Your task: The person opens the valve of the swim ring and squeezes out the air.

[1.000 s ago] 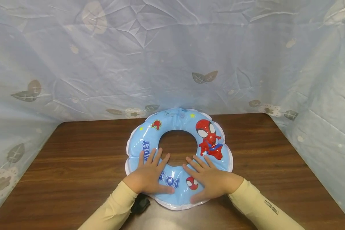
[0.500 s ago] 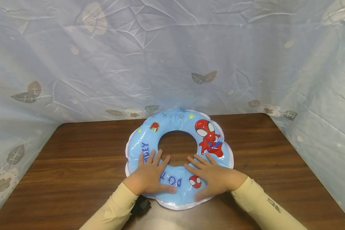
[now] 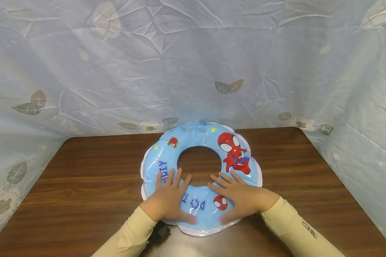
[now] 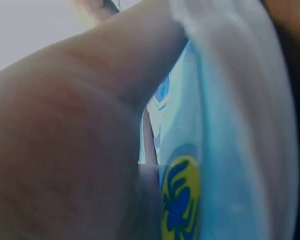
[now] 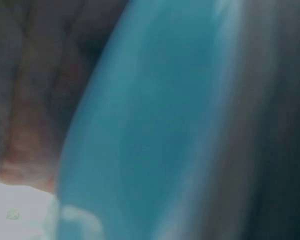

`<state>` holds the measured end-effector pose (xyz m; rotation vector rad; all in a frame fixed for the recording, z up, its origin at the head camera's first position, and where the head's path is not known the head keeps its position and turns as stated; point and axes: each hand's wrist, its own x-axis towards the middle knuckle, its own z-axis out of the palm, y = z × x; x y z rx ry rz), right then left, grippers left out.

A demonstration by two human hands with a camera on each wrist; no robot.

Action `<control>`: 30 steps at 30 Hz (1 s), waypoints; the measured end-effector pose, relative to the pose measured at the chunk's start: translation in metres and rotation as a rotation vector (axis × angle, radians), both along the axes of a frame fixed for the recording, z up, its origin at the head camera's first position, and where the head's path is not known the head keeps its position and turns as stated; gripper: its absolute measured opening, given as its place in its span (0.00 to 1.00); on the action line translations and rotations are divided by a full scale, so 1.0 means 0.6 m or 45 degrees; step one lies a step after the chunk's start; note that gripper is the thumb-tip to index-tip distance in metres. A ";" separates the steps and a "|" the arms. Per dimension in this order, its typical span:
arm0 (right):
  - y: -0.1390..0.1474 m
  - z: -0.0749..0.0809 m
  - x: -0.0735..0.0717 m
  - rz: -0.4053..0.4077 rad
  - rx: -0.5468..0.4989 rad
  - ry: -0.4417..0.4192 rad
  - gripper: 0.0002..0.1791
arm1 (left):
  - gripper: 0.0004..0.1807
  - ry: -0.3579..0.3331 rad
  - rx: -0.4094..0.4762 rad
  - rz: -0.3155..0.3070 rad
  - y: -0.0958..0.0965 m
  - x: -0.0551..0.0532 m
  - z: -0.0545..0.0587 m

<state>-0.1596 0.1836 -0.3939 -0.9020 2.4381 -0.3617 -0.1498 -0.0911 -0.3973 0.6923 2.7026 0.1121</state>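
A light-blue inflatable swim ring [image 3: 210, 201] with a scalloped white edge lies flat on the table. A red cartoon figure and blue lettering are printed on it. My left hand [image 3: 168, 200] rests on its near left part, fingers spread towards the hole. On the near right part lies my right hand [image 3: 241, 196], its fingers also straight and apart. In the left wrist view the ring [image 4: 235, 160] shows from the side beside the left hand [image 4: 65, 135], with a yellow and blue print. The ring [image 5: 145, 120] looks blurred in the right wrist view.
The table [image 3: 93, 185] has a dark wood-grain top. A blue-grey patterned cloth [image 3: 193, 64] hangs behind it and at both sides, close to the ring's far edge. A small black object [image 3: 160, 232] sits by the left wrist, partly hidden.
The ring has turned and shifted slightly, its near side moving a little to the right. Both hands have moved slightly, the right hand a bit to the right. Both stay on the ring.
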 end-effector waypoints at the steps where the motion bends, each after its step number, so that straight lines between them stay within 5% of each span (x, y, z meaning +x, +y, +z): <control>1: 0.002 0.000 -0.001 0.003 -0.001 0.002 0.58 | 0.71 0.003 -0.004 0.003 0.002 0.001 -0.001; 13: 0.018 0.004 -0.011 0.021 -0.002 0.067 0.54 | 0.70 0.059 0.022 0.105 0.028 0.022 -0.005; 20: 0.025 0.005 -0.016 -0.052 0.013 0.123 0.54 | 0.66 0.036 0.036 0.168 0.042 0.035 0.012; 26: 0.029 0.009 -0.017 -0.076 0.007 0.141 0.53 | 0.62 -0.005 0.114 0.165 0.032 0.025 0.027; 30: 0.025 0.014 -0.013 -0.091 -0.045 0.171 0.52 | 0.61 0.037 0.210 0.083 0.013 0.007 0.038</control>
